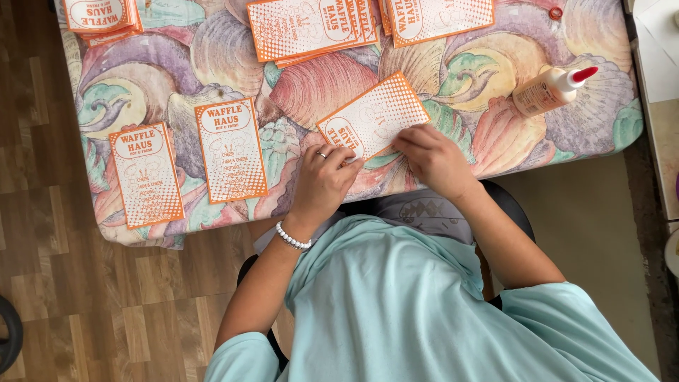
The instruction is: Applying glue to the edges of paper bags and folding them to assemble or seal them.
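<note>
Nearest the camera, both hands meet at the near edge of the desk (587,134), which is covered by a cloth printed with large pastel shells. The left hand (324,180), with a ring on one finger and a white bead bracelet (293,238) at the wrist, lies knuckles up with its fingers (339,157) curled down onto the near left corner of an orange-and-white printed card (373,115). The right hand (435,157) rests at the card's near right edge, its fingers bent and pressing on the paper; whether either hand pinches the card or only holds it flat cannot be told. The card itself lies tilted on the desk, just in from the near edge and roughly at the middle of its width.

To the left, near the near left corner, two more cards of the same print lie flat side by side, one (147,175) closest to the corner and the other (230,150) just beside it, both apart from the hands.

Further back on the right side lies a glue bottle (553,89) on its side, tan-bodied with a white neck and red tip pointing toward the right edge.

Along the far edge sit overlapping cards (311,27) at the middle, another group (440,18) to their right, and a small stack (100,15) at the far left corner.
</note>
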